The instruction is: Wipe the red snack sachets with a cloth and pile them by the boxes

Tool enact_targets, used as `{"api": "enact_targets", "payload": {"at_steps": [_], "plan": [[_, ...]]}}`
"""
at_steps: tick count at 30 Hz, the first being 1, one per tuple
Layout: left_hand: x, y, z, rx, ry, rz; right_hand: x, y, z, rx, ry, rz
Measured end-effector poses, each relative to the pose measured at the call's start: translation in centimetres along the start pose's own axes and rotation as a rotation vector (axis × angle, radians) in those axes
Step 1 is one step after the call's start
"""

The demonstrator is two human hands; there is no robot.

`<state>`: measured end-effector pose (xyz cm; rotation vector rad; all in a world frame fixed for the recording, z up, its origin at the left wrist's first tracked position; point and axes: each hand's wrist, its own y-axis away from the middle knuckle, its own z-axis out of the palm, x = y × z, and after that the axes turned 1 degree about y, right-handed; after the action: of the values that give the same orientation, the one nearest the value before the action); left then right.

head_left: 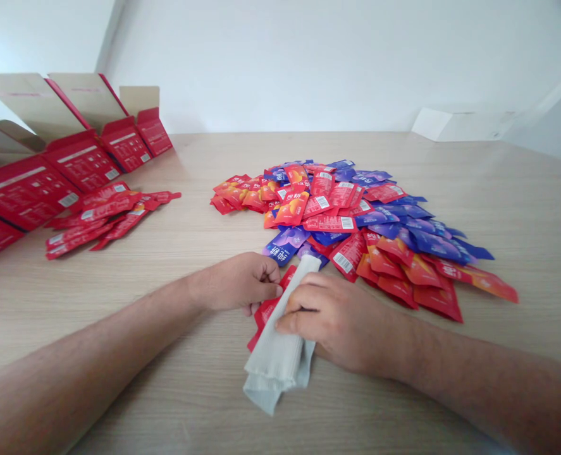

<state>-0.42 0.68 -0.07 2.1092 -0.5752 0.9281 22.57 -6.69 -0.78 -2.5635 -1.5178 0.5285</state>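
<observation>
My left hand is closed, its fingertips pinching a red sachet that lies on the wooden table. My right hand is curled on a folded light grey cloth, pressing it over that red sachet. Just beyond both hands spreads a big heap of red, orange and blue sachets; a blue sachet sits nearest my left fingers.
A smaller pile of red sachets lies at the left. Several open red cardboard boxes stand along the left edge. A white object rests at the far right by the wall.
</observation>
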Motion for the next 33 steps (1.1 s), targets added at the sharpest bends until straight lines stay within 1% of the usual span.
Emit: {"api": "enact_targets", "payload": {"at_steps": [2,4,6,9,11,15,17,20,21,26,30,33], "plan": [[-0.01,0.02,0.05,-0.006,0.01,-0.008,0.03,0.06,0.06,0.028,-0.006,0.024],[-0.01,0.07,0.14,-0.018,0.022,-0.019,0.05,0.14,0.13,0.065,-0.005,0.08],[0.0,0.11,0.18,-0.018,0.027,-0.017,-0.05,0.15,0.12,0.071,0.003,0.104],[0.07,0.13,0.09,-0.004,0.028,0.006,-0.31,0.03,-0.04,0.02,0.011,0.028],[0.15,0.16,0.05,-0.005,0.03,0.007,-0.34,-0.02,-0.09,0.006,0.009,0.011],[0.28,0.22,0.14,-0.016,0.028,-0.022,-0.22,0.03,0.06,0.061,0.0,0.128],[0.25,0.19,0.13,-0.016,0.026,-0.014,-0.3,0.04,0.11,0.051,0.008,0.112],[0.15,0.13,0.06,-0.008,0.025,0.011,-0.38,0.03,0.09,0.01,0.018,0.029],[0.13,0.13,0.06,-0.007,0.025,0.011,-0.33,0.04,0.08,0.01,0.013,0.021],[0.2,0.22,0.14,-0.018,0.029,-0.017,-0.1,0.13,0.08,0.069,-0.002,0.109],[0.18,0.16,0.1,0.001,0.027,0.009,-0.41,0.09,-0.06,0.017,0.006,0.032],[0.18,0.17,0.17,-0.006,0.034,-0.007,-0.34,0.13,0.0,0.037,-0.001,0.07]]}}
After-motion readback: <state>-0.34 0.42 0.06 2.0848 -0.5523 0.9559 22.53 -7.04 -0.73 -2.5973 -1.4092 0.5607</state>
